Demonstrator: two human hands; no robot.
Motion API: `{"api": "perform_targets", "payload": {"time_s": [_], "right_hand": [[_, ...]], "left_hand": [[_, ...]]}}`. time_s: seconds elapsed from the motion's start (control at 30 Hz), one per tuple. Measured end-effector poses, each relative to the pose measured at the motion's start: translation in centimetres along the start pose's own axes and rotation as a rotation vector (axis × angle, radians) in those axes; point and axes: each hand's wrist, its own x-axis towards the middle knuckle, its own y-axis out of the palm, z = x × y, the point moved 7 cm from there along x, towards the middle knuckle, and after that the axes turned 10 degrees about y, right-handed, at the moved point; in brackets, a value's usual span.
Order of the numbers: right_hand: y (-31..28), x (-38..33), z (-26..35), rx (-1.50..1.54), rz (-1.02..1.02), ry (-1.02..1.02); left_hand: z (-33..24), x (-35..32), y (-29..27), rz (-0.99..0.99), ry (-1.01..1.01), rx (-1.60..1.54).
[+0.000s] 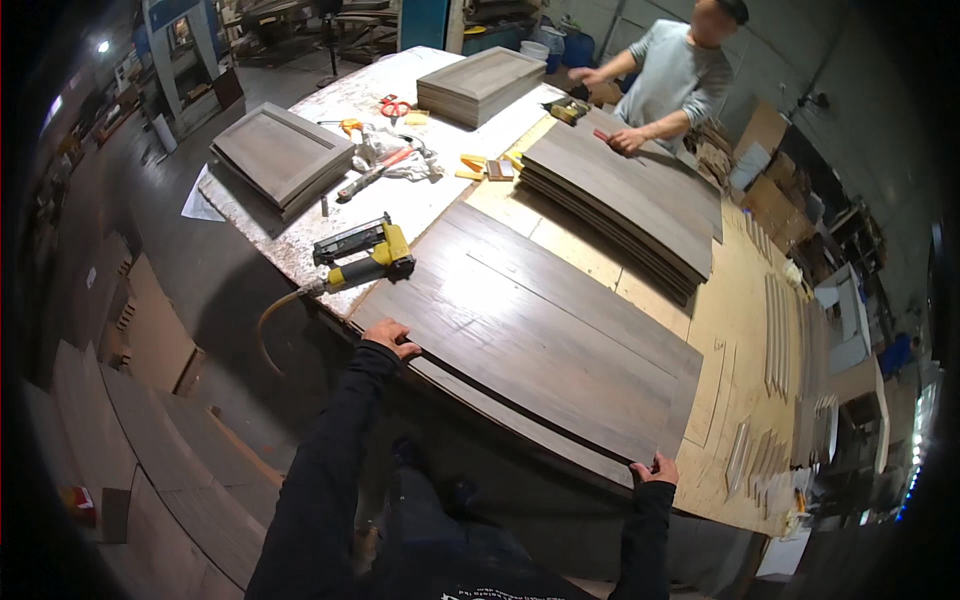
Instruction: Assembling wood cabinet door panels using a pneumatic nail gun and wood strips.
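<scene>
As the long, flat, grey-brown wooden panel (pixel 550 330) was broad and framed along its rim, it looked likely to handle as a stiff, fairly heavy board, more awkward than fragile. It lay flat along the near edge of the long worktable topped partly in white and partly in bare plywood (pixel 738 290), its right end on the plywood side. The bare left hand (pixel 390 338) was bent over the panel's near rim toward its left end, fingers curled and thumb close by; the bare right hand (pixel 655 469) was closed in a narrow pinch at the near right corner, though the undersides of both grips were hidden. That wide spacing seemed sound, since a single-handed hold would probably have let the far side sag or swing. The smooth face caught a bright glare and might have been slippery under flat palms, so the rim offered the surer purchase; its finish and corners were probably the parts easiest to mar. Close by the panel's left end, the yellow-and-black nail gun (pixel 375 255) was a hard thing to knock against.
</scene>
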Motion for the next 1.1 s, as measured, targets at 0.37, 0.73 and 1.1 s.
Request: {"api": "perform_targets", "payload": {"time_s": [0.37,0.73,1.1], "right_hand": [[0.9,-1.0,-5.0,0.064,-0.070,0.242],[7.6,-1.8,-25.6,0.517,-0.283,0.414],[7.8,5.3,-13.6,0.704,-0.221,0.581]], "left_hand": [[0.2,0.1,-0.4,0.054,0.088,-0.215],[0.3,2.1,1.4,0.138,-0.117,-0.398],[1.1,10.7,4.4,0.054,-0.174,-0.300]]}}
